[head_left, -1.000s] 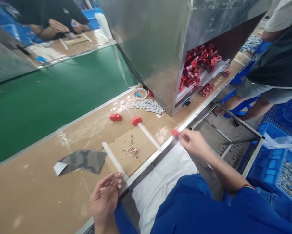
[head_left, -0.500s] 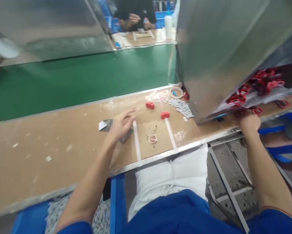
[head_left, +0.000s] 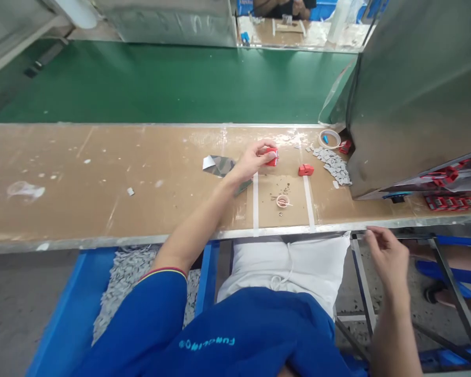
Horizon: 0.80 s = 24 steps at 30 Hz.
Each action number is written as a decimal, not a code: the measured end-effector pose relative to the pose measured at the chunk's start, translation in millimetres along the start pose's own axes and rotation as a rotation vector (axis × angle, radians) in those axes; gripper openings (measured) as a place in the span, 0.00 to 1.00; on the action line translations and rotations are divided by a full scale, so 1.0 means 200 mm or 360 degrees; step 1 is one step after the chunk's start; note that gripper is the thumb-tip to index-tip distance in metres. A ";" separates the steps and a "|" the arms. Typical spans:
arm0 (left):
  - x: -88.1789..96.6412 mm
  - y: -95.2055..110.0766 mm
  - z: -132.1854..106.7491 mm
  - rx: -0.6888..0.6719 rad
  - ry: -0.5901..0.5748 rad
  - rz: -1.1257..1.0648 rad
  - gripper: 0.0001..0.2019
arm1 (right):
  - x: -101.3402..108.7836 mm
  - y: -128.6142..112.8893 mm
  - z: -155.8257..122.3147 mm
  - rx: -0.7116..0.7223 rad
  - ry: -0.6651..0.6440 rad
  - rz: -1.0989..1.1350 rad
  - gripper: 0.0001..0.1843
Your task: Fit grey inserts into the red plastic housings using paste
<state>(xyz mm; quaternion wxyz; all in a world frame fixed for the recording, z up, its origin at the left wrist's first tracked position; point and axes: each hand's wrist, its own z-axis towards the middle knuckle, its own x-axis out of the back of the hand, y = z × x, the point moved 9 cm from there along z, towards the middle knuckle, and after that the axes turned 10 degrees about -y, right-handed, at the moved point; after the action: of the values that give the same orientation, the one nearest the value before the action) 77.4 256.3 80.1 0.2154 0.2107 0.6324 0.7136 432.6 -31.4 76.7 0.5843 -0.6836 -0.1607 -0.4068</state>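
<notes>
My left hand is closed around a small red plastic part, pinched between thumb and fingers over the bench. A second red plastic part lies just to its right, near a white tape strip. Under my left wrist is a camouflage-patterned piece with a white corner, partly covered by the arm. My right hand hangs in front of the bench edge, its fingers loosely curled and apart with nothing visible in them. A little round cup with a thin stick sits between the tape strips, among dark specks.
Grey flat pieces lie heaped beside a tape roll. A metal housing stands at right, with a row of red parts below it. A green belt runs behind the bench. Across it, another person's hands show.
My left hand has moved from above the camouflage piece onto the left red part and gripped it. My right hand has drawn back from the red parts under the housing. The view has shifted left.
</notes>
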 end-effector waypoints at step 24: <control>-0.34 -0.27 -0.89 0.0152 0.0096 -0.0780 0.24 | -0.72 -0.89 0.25 0.0989 -0.0143 0.0587 0.07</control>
<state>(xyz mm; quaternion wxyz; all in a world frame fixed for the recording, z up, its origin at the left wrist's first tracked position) 32.5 78.8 5.5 0.3527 0.0396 0.7037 0.6155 238.7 99.9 88.5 0.8200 -0.5081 -0.1764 -0.1958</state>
